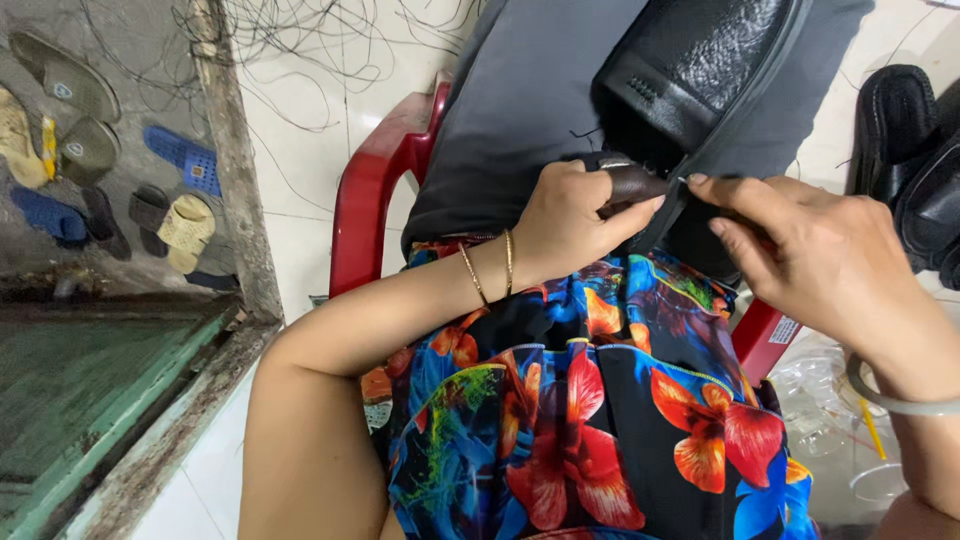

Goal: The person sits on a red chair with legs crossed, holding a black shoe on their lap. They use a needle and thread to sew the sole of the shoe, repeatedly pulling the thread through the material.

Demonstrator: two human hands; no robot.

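A black sandal (700,60) with a textured strap rests on my dark-trousered lap. My left hand (570,225), with gold bangles on the wrist, is closed around a dark brown handle-like piece (635,185) at the sandal's near end. My right hand (820,255), with a pale bangle on the wrist, pinches the sandal's black edge (690,205) between thumb and fingers. What lies under the two hands is hidden.
I sit on a red plastic chair (365,200) on white tile. More black sandals (915,150) lie at the right. Several worn slippers (185,160) lie outside past a concrete door sill (240,170). Clear plastic wrap (820,400) sits at lower right. Loose threads (300,40) trail on the floor.
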